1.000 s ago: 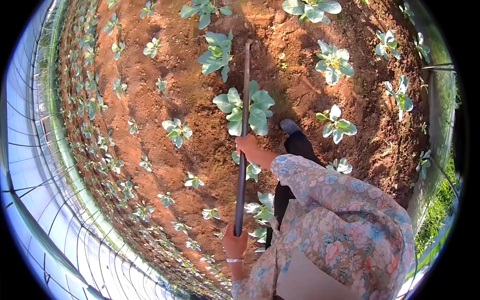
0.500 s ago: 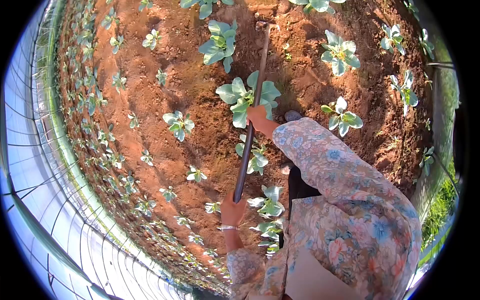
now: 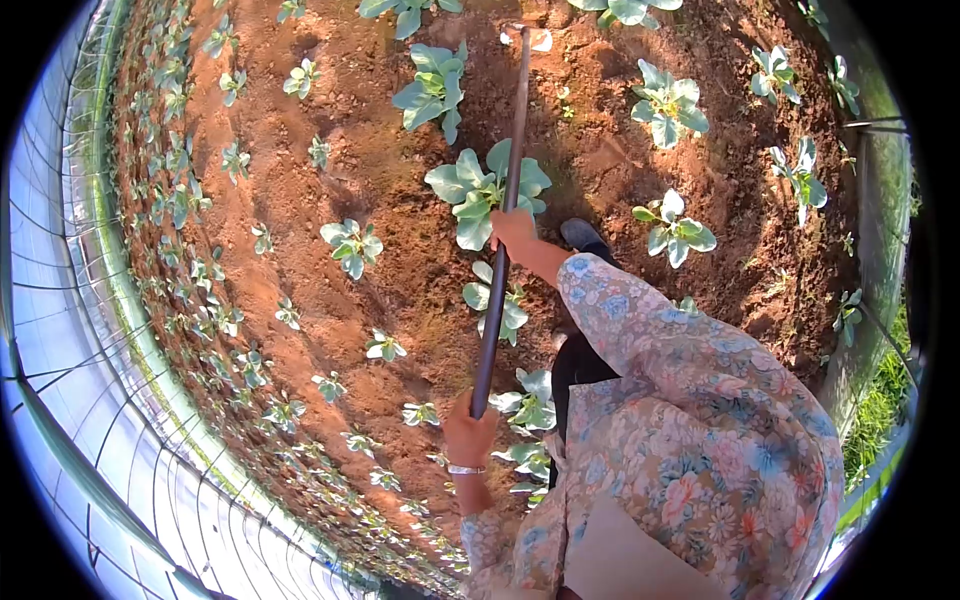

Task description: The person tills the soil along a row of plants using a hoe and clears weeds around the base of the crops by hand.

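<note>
A long-handled tool, likely a hoe, has a dark handle (image 3: 497, 300) that runs from the lower middle up to a small metal head (image 3: 541, 40) at the soil near the top. My left hand (image 3: 470, 435), with a band on its wrist, is wrapped round the lower end of the handle. Farther up, my right hand (image 3: 514, 232) grips the same handle. Behind the handle, beside my right hand, a broad-leaved plant (image 3: 470, 190) is partly hidden. Small weeds (image 3: 566, 102) grow right of the shaft, below the metal head.
Rows of leafy plants (image 3: 670, 105) stand in reddish soil (image 3: 390, 290) on both sides. A dark shoe (image 3: 580, 235) shows by my right forearm, close to the plants. A curved frame with pale sheeting (image 3: 45, 290) runs along the left, and green grass (image 3: 875, 400) is at right.
The tool's head has shifted slightly up and left, its pale edges now showing more. Both hands keep their hold on the handle. The shoe and dark trouser leg show more.
</note>
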A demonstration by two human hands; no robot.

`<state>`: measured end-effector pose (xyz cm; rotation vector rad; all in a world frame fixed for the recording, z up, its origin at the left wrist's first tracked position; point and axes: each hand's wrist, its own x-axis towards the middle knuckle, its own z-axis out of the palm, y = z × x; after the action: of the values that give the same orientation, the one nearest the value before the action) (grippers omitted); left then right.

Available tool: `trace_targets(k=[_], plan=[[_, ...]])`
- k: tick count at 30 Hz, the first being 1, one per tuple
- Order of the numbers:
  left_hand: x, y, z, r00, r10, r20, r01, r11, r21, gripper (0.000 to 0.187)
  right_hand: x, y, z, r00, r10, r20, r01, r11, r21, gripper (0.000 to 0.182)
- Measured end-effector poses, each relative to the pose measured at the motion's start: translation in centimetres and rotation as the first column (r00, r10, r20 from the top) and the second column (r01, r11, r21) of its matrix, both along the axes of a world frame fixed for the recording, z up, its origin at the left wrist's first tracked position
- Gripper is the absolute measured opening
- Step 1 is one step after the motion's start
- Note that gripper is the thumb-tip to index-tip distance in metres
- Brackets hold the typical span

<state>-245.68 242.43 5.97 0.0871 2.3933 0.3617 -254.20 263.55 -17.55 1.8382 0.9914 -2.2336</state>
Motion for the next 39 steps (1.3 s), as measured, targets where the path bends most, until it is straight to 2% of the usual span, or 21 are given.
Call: trace_targets(k=[3, 4, 6, 7, 11, 17, 21, 23, 24, 26, 27, 28, 29, 30, 32, 34, 35, 36, 37, 38, 39], plan=[[2.5, 1.4, -4.9, 0.992, -0.005, 0.126, -0.006, 0.996, 0.093, 0.028, 2.2, 3.3, -5.7, 0.957, 0.238, 0.164, -0.25, 0.966, 0.061, 0.035], [3.9, 1.0, -6.6, 0.984, -0.024, 0.174, 0.003, 0.993, 0.118, 0.032, 3.9, 2.4, -6.4, 0.953, 0.241, 0.183, -0.254, 0.966, 0.05, 0.032], [7.2, -0.8, -6.7, 0.983, -0.086, 0.161, 0.091, 0.995, -0.027, 0.036, 6.7, 0.3, -7.1, 0.946, 0.243, 0.216, -0.256, 0.966, 0.035, 0.025], [8.9, -3.7, -7.4, 0.974, -0.085, 0.21, 0.084, 0.996, 0.016, 0.037, 7.9, -1.6, -6.7, 0.953, 0.197, 0.231, -0.2, 0.98, -0.012, 0.025], [13.7, -10.7, -3.2, 0.985, -0.044, 0.17, 0.057, 0.996, -0.075, 0.029, 12.4, -11.4, -4.9, 0.946, 0.214, 0.242, -0.202, 0.977, -0.073, 0.027], [20.4, -18.7, 0.3, 0.997, -0.057, 0.048, 0.061, 0.995, -0.083, 0.027, 18.5, -19.8, -2.4, 0.954, 0.252, 0.163, -0.224, 0.959, -0.172, 0.026], [23.4, -22.7, 4.5, 1.0, -0.018, 0.019, 0.021, 0.991, -0.135, 0.028, 22.1, -25.5, 1.3, 0.994, 0.089, 0.069, -0.074, 0.978, -0.194, 0.019], [25.3, -25.4, 6.6, 0.995, 0.037, 0.09, -0.025, 0.991, -0.132, 0.031, 24.2, -27.9, 2.6, 1.0, -0.031, 0.005, 0.031, 0.96, -0.277, 0.013], [26.8, -26.8, 6.4, 0.995, 0.047, 0.083, -0.041, 0.997, -0.07, 0.033, 25.3, -28.6, 2.9, 0.999, -0.044, -0.004, 0.04, 0.936, -0.349, 0.015], [28.4, -27.3, 5.6, 0.988, 0.079, 0.13, -0.068, 0.994, -0.085, 0.037, 26.9, -28.3, 2.5, 0.988, -0.099, -0.121, 0.049, 0.93, -0.365, 0.014], [27.8, -24.9, 6.1, 0.977, 0.118, 0.179, -0.1, 0.989, -0.107, 0.037, 26.9, -27.4, 1.9, 0.995, -0.058, -0.076, 0.031, 0.948, -0.317, 0.014], [27.7, -23.6, 5.3, 0.98, 0.112, 0.166, -0.098, 0.991, -0.09, 0.036, 27.1, -26.5, 0.6, 0.991, -0.055, -0.125, 0.021, 0.966, -0.258, 0.013], [27.5, -22.3, 4.4, 0.983, 0.103, 0.149, -0.094, 0.993, -0.07, 0.035, 26.7, -24.5, 0.8, 0.999, 0.028, -0.024, -0.032, 0.982, -0.188, 0.022], [27.1, -21.1, 2.7, 0.994, 0.05, 0.095, -0.052, 0.999, 0.017, 0.034, 26.1, -22.5, 0.5, 0.997, 0.042, 0.063, -0.03, 0.983, -0.181, 0.019], [26.9, -20.0, -1.8, 0.997, -0.004, 0.083, -0.005, 0.995, 0.104, 0.032, 26.1, -19.8, -6.6, 0.978, 0.197, 0.071, -0.192, 0.979, -0.07, 0.021], [26.6, -19.5, -4.4, 0.996, 0.006, 0.088, -0.017, 0.991, 0.129, 0.026, 29.0, -21.1, -15.6, 0.954, 0.153, -0.259, -0.174, 0.983, -0.06, 0.025], [26.9, -20.4, -4.8, 0.994, -0.002, 0.114, -0.006, 0.997, 0.071, 0.028, 27.5, -20.9, -11.4, 0.952, 0.305, 0.013, -0.304, 0.95, -0.077, 0.026], [27.6, -22.0, -4.4, 0.99, -0.008, 0.144, 0.007, 1.0, 0.011, 0.03, 26.4, -21.0, -8.6, 0.855, 0.436, 0.282, -0.416, 0.9, -0.131, 0.027], [28.4, -23.7, -3.9, 0.985, -0.014, 0.172, 0.022, 0.999, -0.045, 0.032, 27.4, -25.0, -13.4, 0.85, 0.435, 0.296, -0.398, 0.9, -0.179, 0.041], [29.3, -25.8, -3.3, 0.984, -0.024, 0.175, 0.037, 0.997, -0.071, 0.032, 28.0, -25.3, -4.5, 0.877, 0.406, 0.256, -0.377, 0.913, -0.157, 0.028], [30.0, -28.1, -2.1, 0.983, -0.037, 0.181, 0.056, 0.993, -0.101, 0.032, 28.7, -27.8, -3.8, 0.923, 0.273, 0.27, -0.232, 0.957, -0.173, 0.026]])
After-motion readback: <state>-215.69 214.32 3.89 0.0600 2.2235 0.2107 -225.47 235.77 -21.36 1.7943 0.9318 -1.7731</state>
